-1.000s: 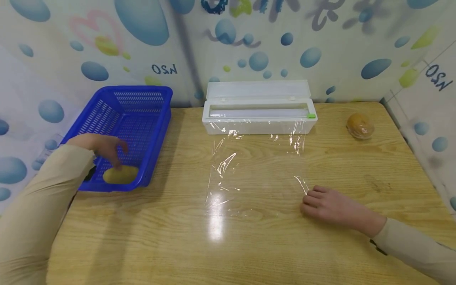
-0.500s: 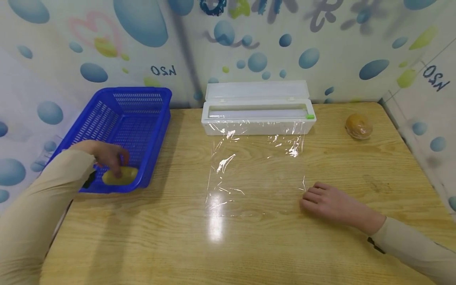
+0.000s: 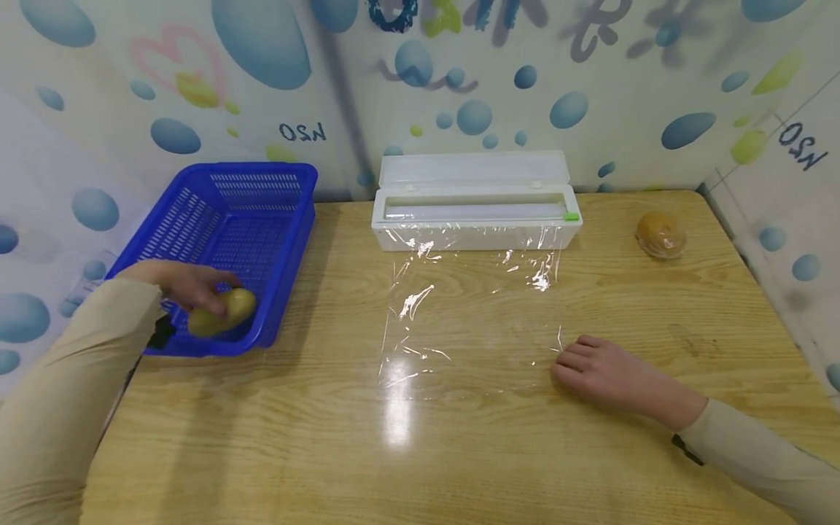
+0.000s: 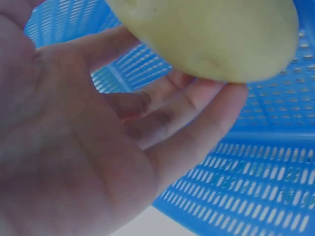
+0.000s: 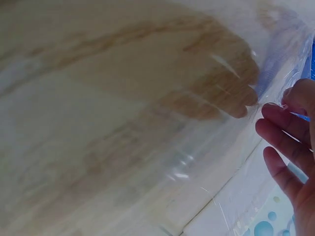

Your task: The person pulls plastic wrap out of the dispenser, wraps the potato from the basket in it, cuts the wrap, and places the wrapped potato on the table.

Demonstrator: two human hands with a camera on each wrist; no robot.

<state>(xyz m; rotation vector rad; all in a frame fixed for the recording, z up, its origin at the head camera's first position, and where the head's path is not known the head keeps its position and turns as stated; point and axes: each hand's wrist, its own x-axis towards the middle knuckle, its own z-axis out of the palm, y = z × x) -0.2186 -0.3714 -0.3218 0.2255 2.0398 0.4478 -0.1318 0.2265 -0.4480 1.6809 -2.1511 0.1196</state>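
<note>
In the near end of the blue basket (image 3: 303, 240), my left hand (image 3: 193, 286) grips a yellow potato (image 3: 239, 305), which sits tilted. The left wrist view shows my fingertips under the potato (image 4: 216, 39), with the basket wall behind. A sheet of plastic wrap (image 3: 472, 321) stretches over the table from the white dispenser box (image 3: 475, 237). At the sheet's near right corner, my right hand (image 3: 607, 375) pinches its edge between thumb and forefinger. The right wrist view shows this pinch, with the hand's other fingers (image 5: 283, 142) loosely bent.
The dispenser's lid (image 3: 474, 169) stands raised at the back, with a green slider (image 3: 571, 216) at its right end. A round orange-brown item wrapped in film (image 3: 660, 235) lies at the table's back right. A patterned wall (image 3: 433, 109) borders the wooden table (image 3: 485, 467).
My left hand has gone down to the potato, taken hold of it and tilted its right end up. The right hand has stayed nearly still at the wrap's corner.
</note>
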